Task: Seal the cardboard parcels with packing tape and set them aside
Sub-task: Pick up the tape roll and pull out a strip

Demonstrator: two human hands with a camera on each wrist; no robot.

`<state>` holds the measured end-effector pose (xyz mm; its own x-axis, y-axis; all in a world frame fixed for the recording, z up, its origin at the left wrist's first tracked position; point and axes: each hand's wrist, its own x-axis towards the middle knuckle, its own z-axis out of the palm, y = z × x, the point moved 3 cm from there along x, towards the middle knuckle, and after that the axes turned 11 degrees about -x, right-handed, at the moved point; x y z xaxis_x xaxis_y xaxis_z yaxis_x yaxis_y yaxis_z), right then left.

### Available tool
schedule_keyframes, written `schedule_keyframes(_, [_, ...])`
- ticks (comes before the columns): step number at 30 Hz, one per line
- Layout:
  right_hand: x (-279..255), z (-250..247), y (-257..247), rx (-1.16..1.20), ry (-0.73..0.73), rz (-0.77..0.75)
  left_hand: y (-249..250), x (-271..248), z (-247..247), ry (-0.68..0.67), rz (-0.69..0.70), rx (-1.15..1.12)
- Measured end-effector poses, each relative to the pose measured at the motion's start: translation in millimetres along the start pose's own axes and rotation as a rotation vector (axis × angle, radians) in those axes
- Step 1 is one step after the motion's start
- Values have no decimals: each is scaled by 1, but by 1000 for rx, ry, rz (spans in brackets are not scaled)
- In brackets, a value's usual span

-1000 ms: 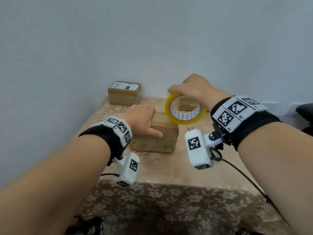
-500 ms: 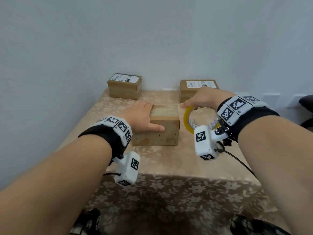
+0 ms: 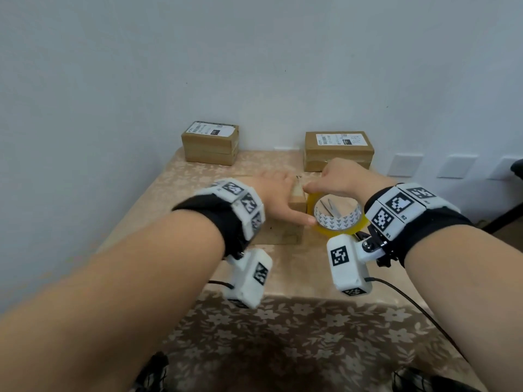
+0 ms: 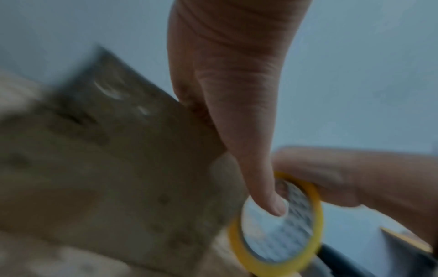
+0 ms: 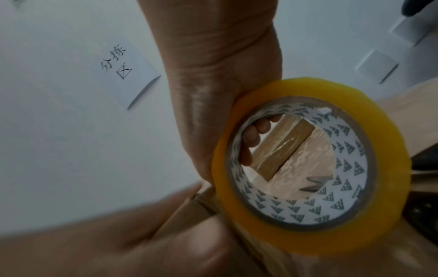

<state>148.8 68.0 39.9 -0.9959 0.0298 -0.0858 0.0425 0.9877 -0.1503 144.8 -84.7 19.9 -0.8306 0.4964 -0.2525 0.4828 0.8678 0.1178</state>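
Note:
A plain cardboard box (image 3: 280, 236) lies in the middle of the table, mostly hidden under my left hand (image 3: 271, 190). That hand rests flat on its top, and its thumb (image 4: 249, 150) reaches down the right end to the yellow tape roll (image 3: 339, 222). My right hand (image 3: 339, 182) grips the roll from above, fingertips curled inside its core, and holds it upright against the box's right end. In the right wrist view the roll (image 5: 331, 97) fills the lower right and the box's edge (image 5: 189, 211) touches it. The left wrist view is blurred.
Two labelled boxes stand against the wall, one back left (image 3: 209, 145) and one back right (image 3: 338, 149). Scissors (image 3: 329, 206) lie on the tablecloth (image 3: 158, 199) behind the roll, seen through its core. Wall sockets (image 3: 404, 165) are on the right.
My right hand brought the tape roll down from above the box to its right end and pressed it close. My left hand slid right along the box top, thumb now at the roll.

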Motion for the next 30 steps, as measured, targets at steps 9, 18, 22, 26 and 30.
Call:
schedule_keyframes(9, [-16,-17,-2,123,246,-23,3,-7,-18,262,180,-330])
schedule_keyframes(18, [-36,-102,-35,430,558,-133,-9,-26,-3,662,226,-1210])
schedule_keyframes(22, [-33,-90,-55,318,532,-153,-17,-30,-3,531,220,-1151])
schedule_keyframes(26, [-27,-92,-75,277,486,-206,-23,-27,-33,291,274,-915])
schedule_keyframes(30, [-21,-87,-95,192,443,-235,-34,-35,-28,208,264,-944])
